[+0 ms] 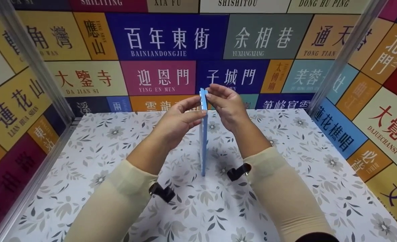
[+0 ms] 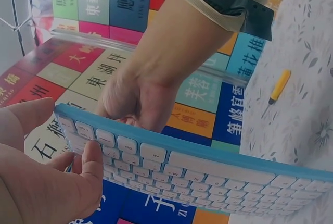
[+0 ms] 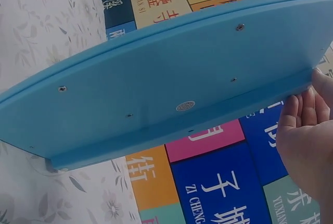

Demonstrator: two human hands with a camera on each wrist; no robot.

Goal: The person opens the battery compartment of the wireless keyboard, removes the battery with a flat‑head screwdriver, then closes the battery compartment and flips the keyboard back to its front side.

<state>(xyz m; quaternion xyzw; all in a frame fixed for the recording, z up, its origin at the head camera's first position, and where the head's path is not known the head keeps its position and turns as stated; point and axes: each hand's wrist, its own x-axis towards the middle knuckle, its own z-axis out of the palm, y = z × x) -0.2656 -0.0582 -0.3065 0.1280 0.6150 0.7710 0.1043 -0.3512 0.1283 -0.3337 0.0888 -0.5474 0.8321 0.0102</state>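
Observation:
A light-blue keyboard [image 1: 204, 144] with white keys stands on its edge above the table, seen nearly edge-on in the head view. My left hand [image 1: 180, 117] pinches its far end on the key side; in the left wrist view the thumb lies against the keys [image 2: 203, 169] near one corner. On the opposite side, my right hand [image 1: 228, 104] grips the same end by its edge. The right wrist view shows the plain blue underside [image 3: 171, 73], with several screws and a small round label, and right fingertips [image 3: 307, 107] at the thicker edge.
A white tablecloth [image 1: 124, 144] with grey flowers and leaves covers the table. In the left wrist view a yellow-handled screwdriver [image 2: 280, 87] lies on it. Coloured sign panels [image 1: 166, 37] with Chinese lettering stand behind and at both sides. Both wrists wear black straps [image 1: 163, 192].

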